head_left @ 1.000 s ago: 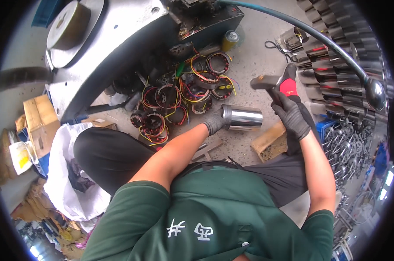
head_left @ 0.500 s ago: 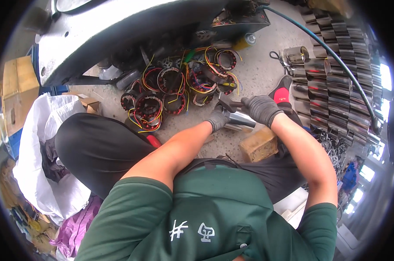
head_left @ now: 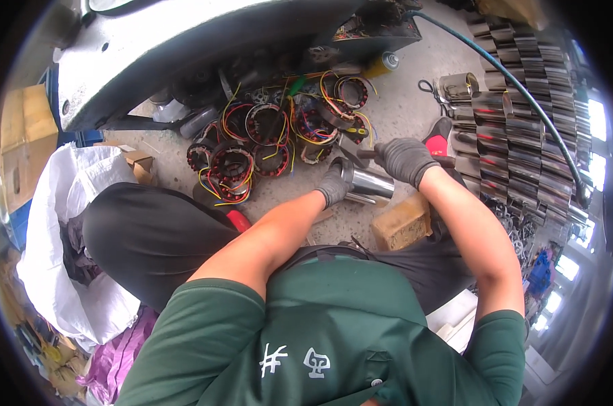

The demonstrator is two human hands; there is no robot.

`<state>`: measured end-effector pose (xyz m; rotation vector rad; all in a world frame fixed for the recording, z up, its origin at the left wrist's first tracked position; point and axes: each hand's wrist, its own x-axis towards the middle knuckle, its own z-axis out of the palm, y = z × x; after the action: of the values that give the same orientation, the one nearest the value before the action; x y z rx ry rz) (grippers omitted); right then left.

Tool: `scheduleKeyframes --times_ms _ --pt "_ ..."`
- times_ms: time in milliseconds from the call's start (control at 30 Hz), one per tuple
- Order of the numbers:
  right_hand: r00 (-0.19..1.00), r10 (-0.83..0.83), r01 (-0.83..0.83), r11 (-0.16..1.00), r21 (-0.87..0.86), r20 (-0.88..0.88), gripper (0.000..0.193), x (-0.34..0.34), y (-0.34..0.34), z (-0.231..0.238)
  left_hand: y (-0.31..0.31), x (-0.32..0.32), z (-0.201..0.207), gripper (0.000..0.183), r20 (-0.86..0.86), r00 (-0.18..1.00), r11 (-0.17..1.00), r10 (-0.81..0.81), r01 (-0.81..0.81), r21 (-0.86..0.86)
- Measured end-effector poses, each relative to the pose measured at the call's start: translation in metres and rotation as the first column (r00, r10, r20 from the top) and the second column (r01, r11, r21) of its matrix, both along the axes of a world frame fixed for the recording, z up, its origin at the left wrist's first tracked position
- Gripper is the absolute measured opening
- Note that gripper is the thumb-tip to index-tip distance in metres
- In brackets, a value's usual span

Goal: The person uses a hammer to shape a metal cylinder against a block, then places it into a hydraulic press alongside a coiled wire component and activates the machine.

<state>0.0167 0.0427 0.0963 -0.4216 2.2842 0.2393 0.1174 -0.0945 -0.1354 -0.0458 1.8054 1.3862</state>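
My left hand (head_left: 333,185), in a grey glove, is closed around the left end of a shiny metal cylinder (head_left: 372,184), which lies above the floor in front of me. My right hand (head_left: 408,162), also gloved, grips a hammer (head_left: 353,151) by its handle. The hammer's dark head hangs just beyond the cylinder's left end, apart from it and close to my left fingers. Right by the cylinder's near side sits a worn, tan block (head_left: 402,222).
Several ring-shaped motor stators (head_left: 232,166) with coloured wires lie ahead on the left. Stacked metal sleeves (head_left: 509,135) line the right, with a hose (head_left: 516,78) arching over them. Scissors (head_left: 436,95) lie nearby. A white sack (head_left: 49,230) stands left of my knee.
The hammer head has lifted away from the cylinder's left end, and my right hand has shifted slightly left and forward. More of the cylinder shows now. My left hand stays nearly in place.
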Motion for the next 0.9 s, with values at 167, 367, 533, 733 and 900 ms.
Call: scheduleKeyframes --times_ms 167,367,533,733,900 --pt "0.990 -0.141 0.134 0.974 -0.182 -0.026 0.035 0.009 0.004 -0.005 -0.005 0.000 0.003 0.080 0.017 0.999 0.996 0.031 -0.032 0.078" --pt "0.993 0.014 -0.016 1.000 0.017 0.120 0.034 -0.005 0.009 0.001 -0.010 -0.002 0.011 0.090 0.070 0.997 0.999 -0.039 0.039 0.005" --pt "0.990 -0.141 0.143 0.982 -0.123 0.023 0.035 0.008 0.016 -0.012 -0.011 -0.003 0.008 0.090 0.018 0.999 0.981 0.035 -0.038 0.191" --pt "0.997 0.047 -0.050 0.997 0.063 0.054 0.029 -0.001 0.015 -0.012 -0.014 -0.001 0.005 0.088 -0.011 1.000 0.997 -0.025 0.026 0.073" --pt "0.997 -0.067 0.069 0.997 -0.043 0.045 0.029 0.018 0.023 -0.021 -0.016 -0.006 0.018 0.084 0.031 0.998 0.993 -0.058 0.054 0.108"
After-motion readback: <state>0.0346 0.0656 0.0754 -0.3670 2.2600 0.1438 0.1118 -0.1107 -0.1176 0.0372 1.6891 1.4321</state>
